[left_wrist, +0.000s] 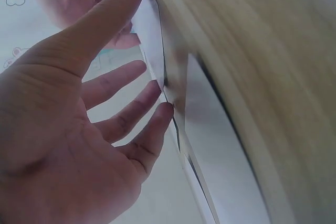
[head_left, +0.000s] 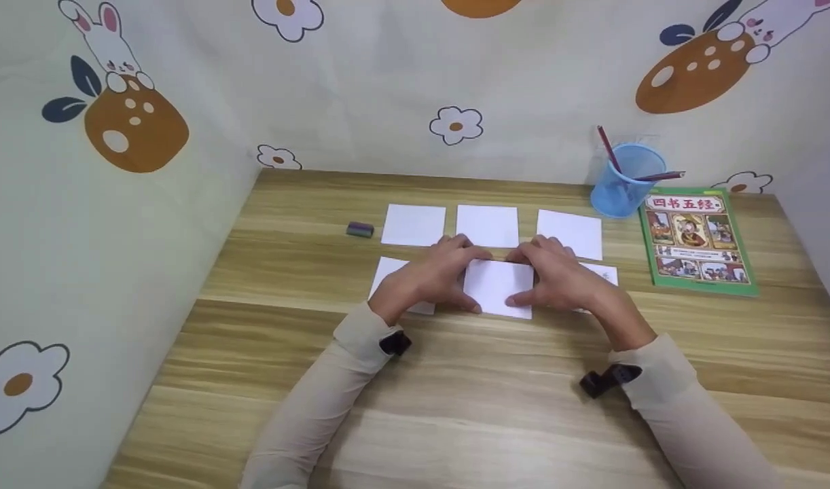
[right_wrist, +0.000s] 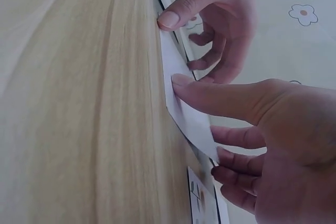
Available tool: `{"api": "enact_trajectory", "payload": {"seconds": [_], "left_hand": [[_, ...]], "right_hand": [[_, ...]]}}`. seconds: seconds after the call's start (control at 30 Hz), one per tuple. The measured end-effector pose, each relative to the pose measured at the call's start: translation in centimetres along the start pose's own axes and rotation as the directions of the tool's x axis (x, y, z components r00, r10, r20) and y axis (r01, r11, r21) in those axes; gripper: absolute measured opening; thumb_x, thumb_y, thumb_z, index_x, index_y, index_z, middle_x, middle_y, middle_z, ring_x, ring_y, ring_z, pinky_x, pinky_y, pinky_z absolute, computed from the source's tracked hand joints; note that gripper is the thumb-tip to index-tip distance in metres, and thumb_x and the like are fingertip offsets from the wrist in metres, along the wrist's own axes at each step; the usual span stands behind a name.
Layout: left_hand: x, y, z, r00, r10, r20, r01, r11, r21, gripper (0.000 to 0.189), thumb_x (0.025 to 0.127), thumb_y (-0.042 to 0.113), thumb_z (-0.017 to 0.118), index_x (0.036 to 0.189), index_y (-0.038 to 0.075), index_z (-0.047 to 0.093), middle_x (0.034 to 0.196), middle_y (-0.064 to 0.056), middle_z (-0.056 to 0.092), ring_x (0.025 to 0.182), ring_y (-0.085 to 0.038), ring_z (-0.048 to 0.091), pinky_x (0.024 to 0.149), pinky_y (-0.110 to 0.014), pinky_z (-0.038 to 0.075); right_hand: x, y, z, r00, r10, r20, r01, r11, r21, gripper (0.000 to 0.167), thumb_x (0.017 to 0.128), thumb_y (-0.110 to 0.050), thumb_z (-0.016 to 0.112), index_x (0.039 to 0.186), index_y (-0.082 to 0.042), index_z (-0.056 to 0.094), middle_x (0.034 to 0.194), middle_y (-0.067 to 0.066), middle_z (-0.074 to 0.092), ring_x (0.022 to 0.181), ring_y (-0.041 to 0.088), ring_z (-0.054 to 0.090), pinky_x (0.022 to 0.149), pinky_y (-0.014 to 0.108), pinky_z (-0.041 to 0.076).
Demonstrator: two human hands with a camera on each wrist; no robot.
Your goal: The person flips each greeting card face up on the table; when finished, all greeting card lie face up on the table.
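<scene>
Right of a small dark block (head_left: pixel 360 229), the left hand (head_left: pixel 437 275) pinches one side of the lower middle white card (head_left: pixel 498 286), the right hand (head_left: pixel 557 277) pinches the opposite side, and a green-bordered book (head_left: pixel 699 241) lies farther right.

Study corner; whether in a home or a classroom cannot be told. A wood-grain tabletop (head_left: pixel 422 414) meets a pale wall covering (head_left: pixel 374 88) printed with cartoon rabbits (head_left: pixel 113 51), orange-brown fruit (head_left: pixel 136 125) and flowers (head_left: pixel 456 126). A blue cup (head_left: pixel 619 197) holding pencils (head_left: pixel 608 149) and an illustrated book (head_left: pixel 699 241) with a Chinese title characterise the study desk.
</scene>
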State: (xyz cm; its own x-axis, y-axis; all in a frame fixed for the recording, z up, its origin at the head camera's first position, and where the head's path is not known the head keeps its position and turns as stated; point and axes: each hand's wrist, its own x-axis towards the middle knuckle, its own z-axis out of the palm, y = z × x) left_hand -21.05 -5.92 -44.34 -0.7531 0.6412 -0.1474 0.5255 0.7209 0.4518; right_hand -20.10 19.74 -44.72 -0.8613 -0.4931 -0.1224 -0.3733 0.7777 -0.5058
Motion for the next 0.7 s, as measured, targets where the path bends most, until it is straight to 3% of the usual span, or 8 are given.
{"api": "enact_trajectory", "payload": {"seconds": [0.13, 0.23, 0.33, 0.4, 0.5, 0.63, 0.7], "left_hand": [[0.0, 0.0, -0.1, 0.999, -0.015, -0.039, 0.014, 0.999, -0.029, 0.081, 0.081, 0.039, 0.098, 0.151, 0.016, 0.062, 0.136, -0.01, 0.058, 0.122, -0.024, 0.054, 0.107, -0.039, 0.054], [0.3, 0.1, -0.3, 0.996, -0.002, -0.09, -0.002, 0.999, -0.044, 0.061, 0.087, 0.032, 0.094, 0.139, 0.011, 0.07, 0.128, -0.01, 0.062, 0.111, -0.021, 0.057, 0.099, -0.037, 0.056], [0.6, 0.3, -0.9, 0.986, 0.017, -0.166, -0.033, 0.995, -0.091, 0.038, 0.094, 0.024, 0.087, 0.126, 0.008, 0.076, 0.118, -0.008, 0.069, 0.102, -0.019, 0.06, 0.091, -0.035, 0.055], [0.7, 0.5, -1.2, 0.973, 0.02, -0.229, -0.059, 0.984, -0.167, 0.026, 0.098, 0.023, 0.083, 0.12, 0.009, 0.078, 0.112, -0.006, 0.074, 0.096, -0.017, 0.063, 0.085, -0.032, 0.055], [0.8, 0.6, -1.6, 0.949, 0.006, -0.316, -0.114, 0.939, -0.324, 0.023, 0.107, 0.03, 0.07, 0.117, 0.011, 0.079, 0.106, -0.006, 0.078, 0.088, -0.017, 0.069, 0.078, -0.029, 0.057], [0.9, 0.6, -1.8, 0.926, -0.019, -0.376, -0.203, 0.815, -0.543, 0.04, 0.116, 0.04, 0.051, 0.132, 0.01, 0.072, 0.112, -0.012, 0.078, 0.085, -0.026, 0.075, 0.076, -0.043, 0.064], [0.9, 0.4, -1.9, 0.916, -0.022, -0.4, -0.226, 0.795, -0.563, 0.039, 0.114, 0.034, 0.056, 0.144, 0.009, 0.064, 0.122, -0.015, 0.074, 0.087, -0.027, 0.074, 0.076, -0.047, 0.065]], "right_hand": [[0.1, -0.2, 0.1, 0.997, -0.022, -0.074, 0.021, 0.999, -0.024, 0.052, 0.085, -0.031, 0.094, 0.128, -0.008, 0.075, 0.115, 0.012, 0.06, 0.112, 0.031, 0.049, 0.095, 0.048, 0.036], [0.3, -0.5, 0.0, 0.991, -0.037, -0.129, 0.035, 0.999, -0.021, 0.038, 0.09, -0.023, 0.09, 0.123, -0.01, 0.077, 0.099, 0.008, 0.064, 0.095, 0.026, 0.054, 0.084, 0.041, 0.041], [0.5, -0.6, -0.1, 0.985, -0.048, -0.168, 0.051, 0.999, 0.009, 0.029, 0.097, -0.019, 0.082, 0.123, -0.012, 0.076, 0.083, 0.004, 0.064, 0.075, 0.019, 0.056, 0.069, 0.035, 0.045], [0.6, -0.6, -0.2, 0.978, -0.053, -0.203, 0.067, 0.996, 0.061, 0.025, 0.101, -0.021, 0.078, 0.124, -0.012, 0.074, 0.081, 0.001, 0.068, 0.071, 0.016, 0.061, 0.066, 0.034, 0.05], [0.9, -0.5, -0.3, 0.95, -0.063, -0.305, 0.116, 0.981, 0.157, 0.022, 0.107, -0.029, 0.07, 0.122, -0.012, 0.073, 0.093, 0.001, 0.078, 0.084, 0.016, 0.072, 0.075, 0.032, 0.06], [0.8, -0.4, -0.5, 0.904, -0.034, -0.426, 0.169, 0.944, 0.284, 0.029, 0.112, -0.04, 0.059, 0.113, -0.015, 0.074, 0.099, 0.001, 0.079, 0.089, 0.018, 0.074, 0.077, 0.024, 0.058], [0.7, -0.6, -0.6, 0.898, -0.039, -0.438, 0.193, 0.93, 0.313, 0.025, 0.111, -0.038, 0.062, 0.11, -0.016, 0.074, 0.099, -0.001, 0.078, 0.087, 0.018, 0.071, 0.075, 0.021, 0.056]]}}
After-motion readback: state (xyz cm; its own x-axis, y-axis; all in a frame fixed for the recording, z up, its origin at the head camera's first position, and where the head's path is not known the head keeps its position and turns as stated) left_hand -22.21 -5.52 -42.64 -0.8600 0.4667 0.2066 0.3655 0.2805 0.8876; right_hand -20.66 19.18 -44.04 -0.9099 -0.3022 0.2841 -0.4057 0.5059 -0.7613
